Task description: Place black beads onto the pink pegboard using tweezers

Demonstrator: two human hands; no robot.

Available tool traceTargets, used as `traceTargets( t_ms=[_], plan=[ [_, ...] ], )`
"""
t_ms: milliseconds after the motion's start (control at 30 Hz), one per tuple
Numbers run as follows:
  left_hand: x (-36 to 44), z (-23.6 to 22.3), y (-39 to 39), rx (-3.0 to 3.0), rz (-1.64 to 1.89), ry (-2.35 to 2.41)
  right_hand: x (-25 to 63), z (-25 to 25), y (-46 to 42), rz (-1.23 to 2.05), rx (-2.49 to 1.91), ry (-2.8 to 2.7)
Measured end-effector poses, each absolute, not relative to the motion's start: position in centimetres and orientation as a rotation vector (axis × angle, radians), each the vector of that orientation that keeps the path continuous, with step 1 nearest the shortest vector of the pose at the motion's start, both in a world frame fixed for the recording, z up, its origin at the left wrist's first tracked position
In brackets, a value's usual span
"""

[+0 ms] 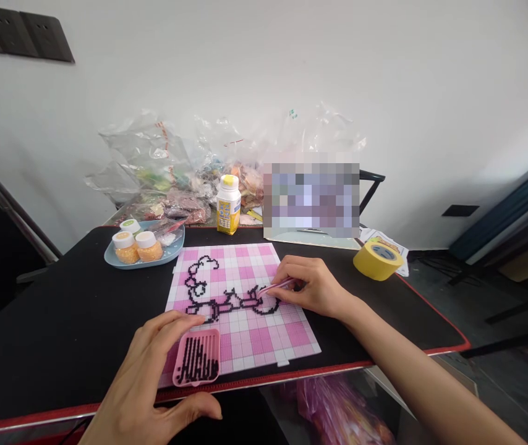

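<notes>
A pink-and-white checked pegboard (264,334) lies on the black desk mat (60,321), with an outline of black beads (227,300) across its middle. My right hand (313,287) pinches pink tweezers (277,286) whose tip touches the bead line. My left hand (153,377) rests at the board's near left corner, fingers curved round a small pink tray (198,357) filled with rows of black beads.
A blue plate (174,252) holding three small jars of orange beads sits at the back left. Behind the board stand a white bottle with a yellow cap (228,205) and a heap of clear plastic bags (175,167). A yellow tape roll (378,259) lies at the right.
</notes>
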State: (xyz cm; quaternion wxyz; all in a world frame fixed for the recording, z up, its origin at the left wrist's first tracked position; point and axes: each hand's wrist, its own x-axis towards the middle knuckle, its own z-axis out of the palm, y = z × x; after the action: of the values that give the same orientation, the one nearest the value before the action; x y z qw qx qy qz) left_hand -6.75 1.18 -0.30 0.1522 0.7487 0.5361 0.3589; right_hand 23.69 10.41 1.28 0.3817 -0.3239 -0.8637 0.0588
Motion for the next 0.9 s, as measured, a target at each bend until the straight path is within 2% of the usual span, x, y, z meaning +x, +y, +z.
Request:
traceTargets(
  t_ms=[900],
  plan=[
    [-7.30,-1.07,1.50,2.106,1.065,1.500,23.64,1.44,10.41,0.118,-0.824,-2.173]
  ],
)
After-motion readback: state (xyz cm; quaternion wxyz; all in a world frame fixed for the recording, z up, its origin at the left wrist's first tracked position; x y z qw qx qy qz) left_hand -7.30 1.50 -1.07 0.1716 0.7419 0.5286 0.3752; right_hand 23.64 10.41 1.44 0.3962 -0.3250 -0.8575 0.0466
